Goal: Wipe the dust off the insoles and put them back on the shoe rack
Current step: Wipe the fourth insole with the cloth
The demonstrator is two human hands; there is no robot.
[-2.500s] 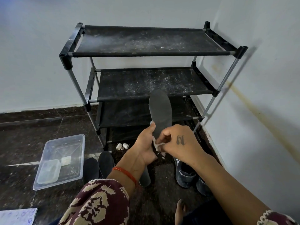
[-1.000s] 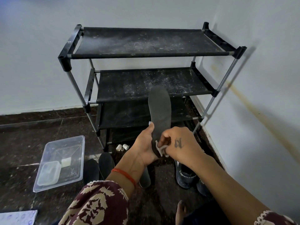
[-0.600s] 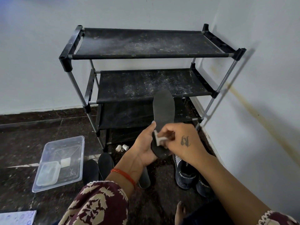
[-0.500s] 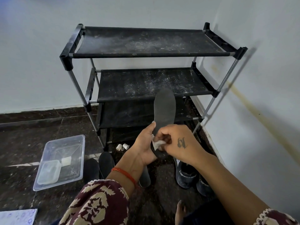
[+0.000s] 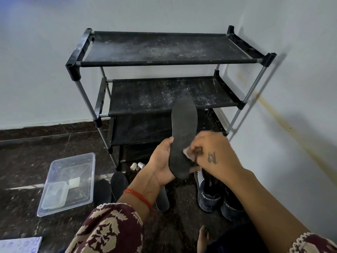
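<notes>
My left hand [image 5: 161,161] grips the heel end of a dark grey insole [image 5: 183,128], which stands upright in front of the black shoe rack [image 5: 164,60]. A small white wipe [image 5: 187,154] is pinched in my right hand [image 5: 212,154] and pressed against the insole's lower right side. Three more dark insoles lie on the floor below my left arm: two side by side [image 5: 111,187] and one [image 5: 162,199] partly hidden under my wrist. The rack's fabric shelves are dusty and hold nothing.
A clear plastic tub [image 5: 67,181] with a small container inside sits on the dark floor at left. A pair of dark sports shoes [image 5: 213,194] stands at right under my forearm. Two small white caps [image 5: 137,165] lie by the rack's foot. The wall is close on the right.
My right hand has moved the wipe up and to the right along the insole's lower part. The insole has tilted slightly. My left hand's grip is unchanged.
</notes>
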